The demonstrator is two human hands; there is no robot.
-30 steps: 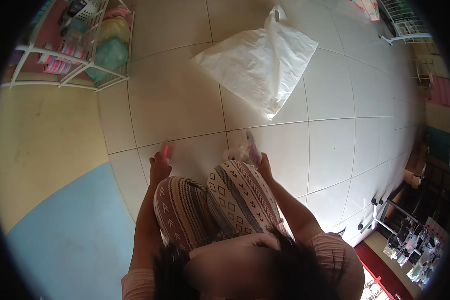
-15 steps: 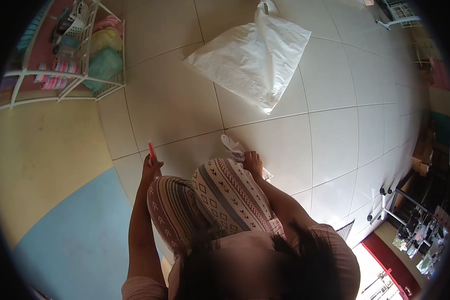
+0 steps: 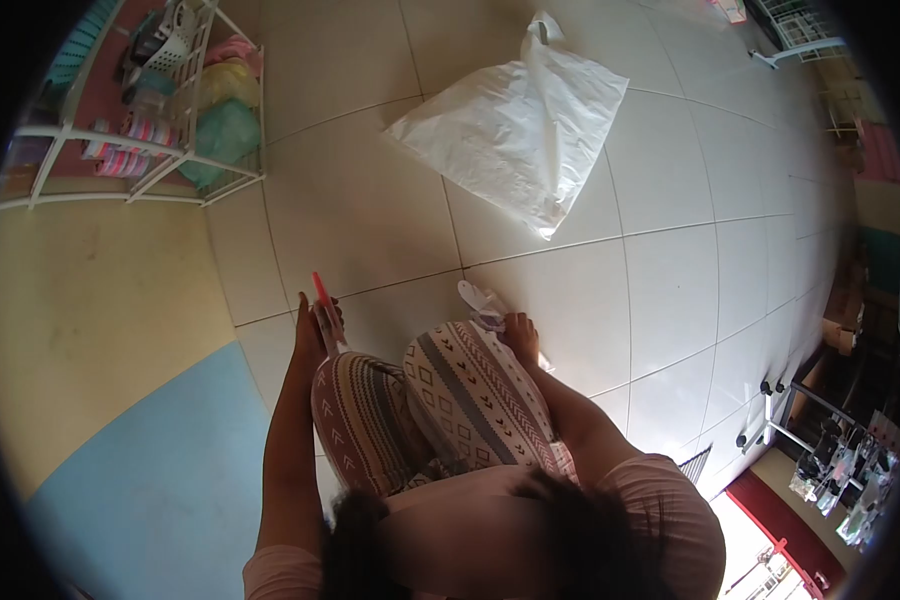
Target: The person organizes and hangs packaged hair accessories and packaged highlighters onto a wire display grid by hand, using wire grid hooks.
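Both hands are beyond my knees, above the tiled floor. At my left knee, my left hand (image 3: pixel 322 322) is closed on a slim pinkish-red item (image 3: pixel 320 290), seen nearly edge-on, with the thumb on one side and the fingers on the other. Past the right knee, my right hand (image 3: pixel 519 335) is closed on a white-and-lilac item (image 3: pixel 482 305) with a rounded white end. A pale bit of it seems to show behind the hand, and its exact kind cannot be made out. Ahead lies a large white plastic bag (image 3: pixel 515 135) with its handle pointing away.
A white wire rack (image 3: pixel 195 165) with ribbon rolls (image 3: pixel 135 145) and bagged goods stands at the far left. Beside me on the left is a yellow and blue wall (image 3: pixel 140 420). Wheeled display stands (image 3: pixel 770 420) with hanging packets are on the right.
My left hand has turned, showing more of the pinkish-red item. Both hands and the bag sit slightly further right in view as the camera shifts. Both hands keep hold.
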